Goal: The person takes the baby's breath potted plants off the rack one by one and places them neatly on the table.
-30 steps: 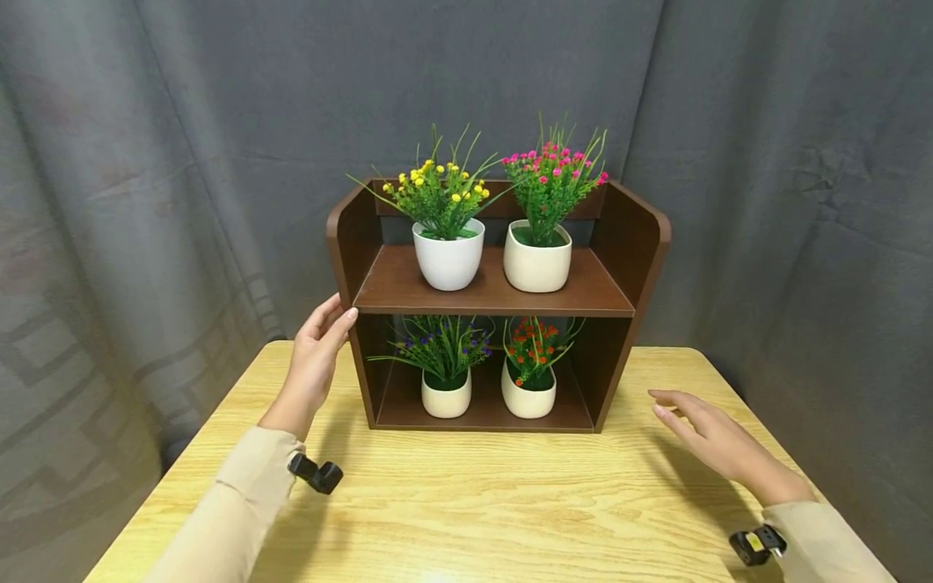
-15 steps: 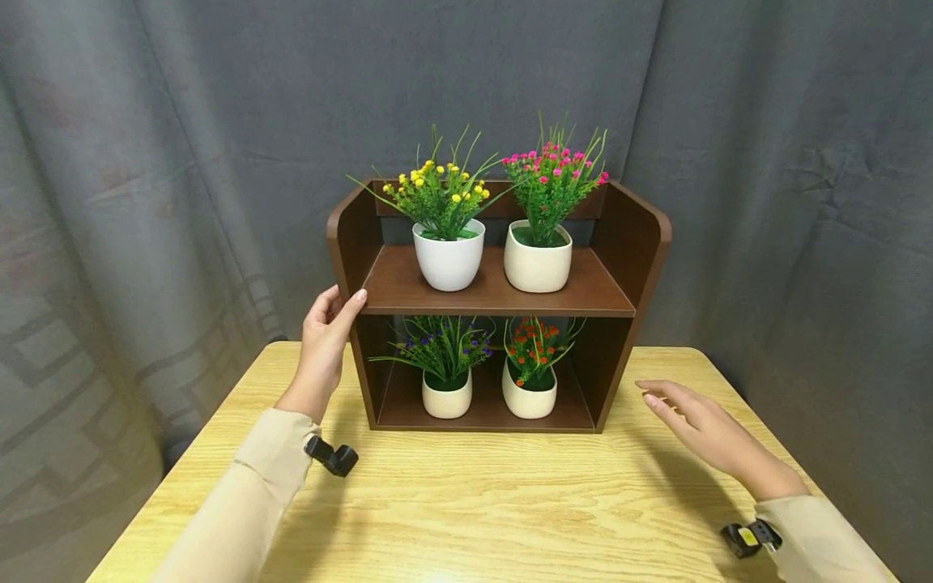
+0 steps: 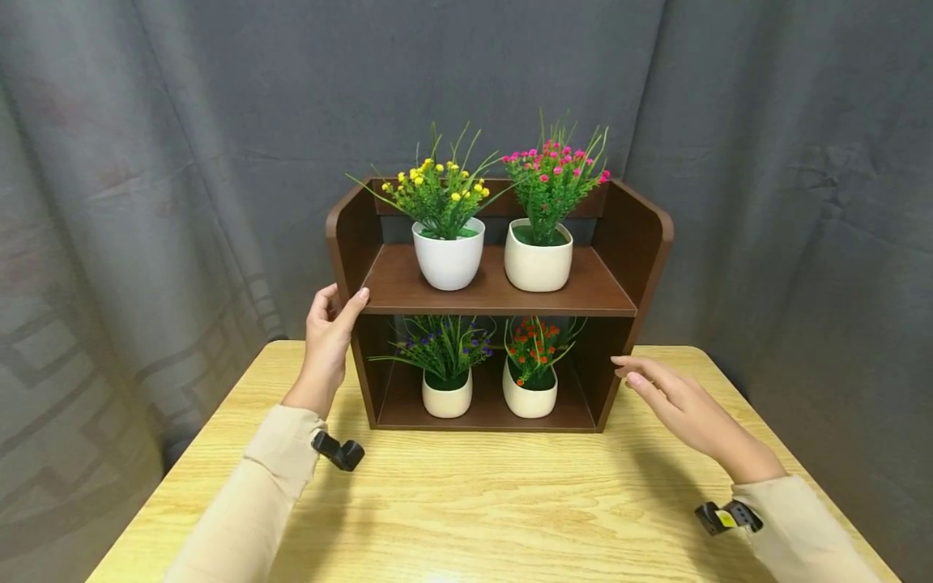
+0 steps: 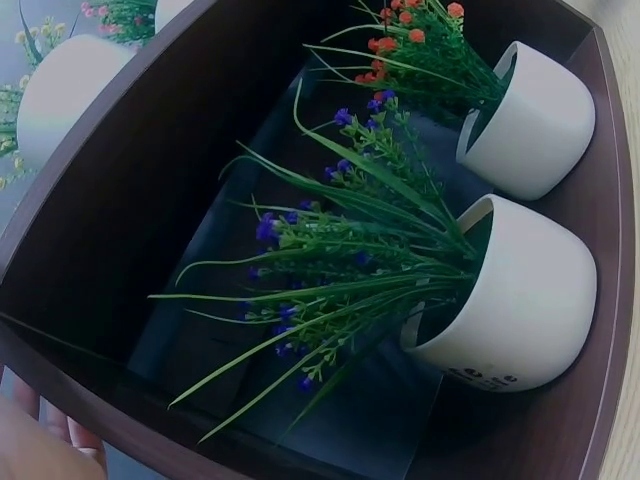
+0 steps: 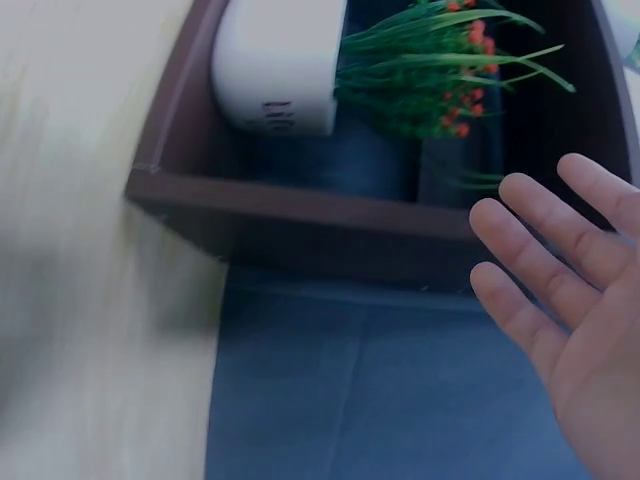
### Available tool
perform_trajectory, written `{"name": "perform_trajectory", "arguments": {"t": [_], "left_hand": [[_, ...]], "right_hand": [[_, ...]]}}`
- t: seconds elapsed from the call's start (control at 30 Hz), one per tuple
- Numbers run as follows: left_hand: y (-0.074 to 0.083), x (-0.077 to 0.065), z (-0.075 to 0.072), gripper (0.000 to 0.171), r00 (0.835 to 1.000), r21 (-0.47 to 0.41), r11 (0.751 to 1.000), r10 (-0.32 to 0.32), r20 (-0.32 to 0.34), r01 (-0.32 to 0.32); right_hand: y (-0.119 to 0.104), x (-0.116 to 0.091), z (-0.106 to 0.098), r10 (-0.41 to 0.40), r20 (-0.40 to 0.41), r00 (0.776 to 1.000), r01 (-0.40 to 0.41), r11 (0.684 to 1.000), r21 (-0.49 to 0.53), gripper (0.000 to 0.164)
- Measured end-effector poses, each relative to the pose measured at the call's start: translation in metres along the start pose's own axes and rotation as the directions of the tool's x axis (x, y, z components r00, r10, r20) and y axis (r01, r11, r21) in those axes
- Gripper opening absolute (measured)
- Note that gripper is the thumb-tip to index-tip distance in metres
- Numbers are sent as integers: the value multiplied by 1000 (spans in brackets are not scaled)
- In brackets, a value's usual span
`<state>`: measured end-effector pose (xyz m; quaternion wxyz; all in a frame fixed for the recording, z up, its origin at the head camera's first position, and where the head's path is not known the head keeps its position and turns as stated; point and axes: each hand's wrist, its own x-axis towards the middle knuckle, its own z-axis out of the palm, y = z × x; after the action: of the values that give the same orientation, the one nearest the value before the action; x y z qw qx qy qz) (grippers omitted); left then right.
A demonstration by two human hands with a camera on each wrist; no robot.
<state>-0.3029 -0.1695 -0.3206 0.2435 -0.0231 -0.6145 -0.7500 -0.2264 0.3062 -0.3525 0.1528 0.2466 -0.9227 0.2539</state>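
Head view, far left: a grey curtain (image 3: 219,121) hangs behind a light wooden counter (image 3: 474,502), and a beige left sleeve (image 3: 255,494) rises from the lower left of the frame with a black wrist device (image 3: 338,452) at its cuff. Just left of centre, the left hand (image 3: 324,348) grips the left side panel of a dark brown two-tier shelf (image 3: 481,301), its thumb on the front edge and its fingers round the outer side; the left wrist view shows part of those fingers at lower left, against the panel. The shelf stands upright on the counter in the middle of the frame. On its upper tier, a yellow-flowered plant (image 3: 437,194) sits in a white pot (image 3: 449,259), with a pink-flowered plant (image 3: 547,186) in a cream pot just to the right. Below, at lower centre, a purple-flowered plant (image 3: 437,348) and, right of it, an orange-red-flowered plant (image 3: 535,352) stand in cream pots. Right of centre, the right hand (image 3: 692,413) holds nothing; its fingers are extended, and slightly spread in the right wrist view, close by the right side panel, though whether the tips touch it I cannot tell. Its beige right sleeve (image 3: 805,526) fills the lower right, with another black device (image 3: 729,518) at the cuff.
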Motion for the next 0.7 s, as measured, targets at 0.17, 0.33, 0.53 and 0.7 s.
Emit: {"name": "perform_trajectory", "arguments": {"t": [0.17,0.33,0.53,0.7], "left_hand": [[-1,0,1,24,1000,-18,1000,1,-16,-1],[-3,-1,3,24,999,-26,999,26,-21,-26],[-4,0,2,24,999,-25,999,41,-26,-42],[-4,0,2,24,999,-20,999,39,-23,-39]], "right_hand": [[-11,12,-2,-36,-26,999,37,999,33,37],[-20,22,-4,-84,-60,995,88,994,65,35],[-31,36,-4,-152,-140,978,165,982,90,36],[-42,47,-6,-215,-215,953,234,970,69,36]]}}
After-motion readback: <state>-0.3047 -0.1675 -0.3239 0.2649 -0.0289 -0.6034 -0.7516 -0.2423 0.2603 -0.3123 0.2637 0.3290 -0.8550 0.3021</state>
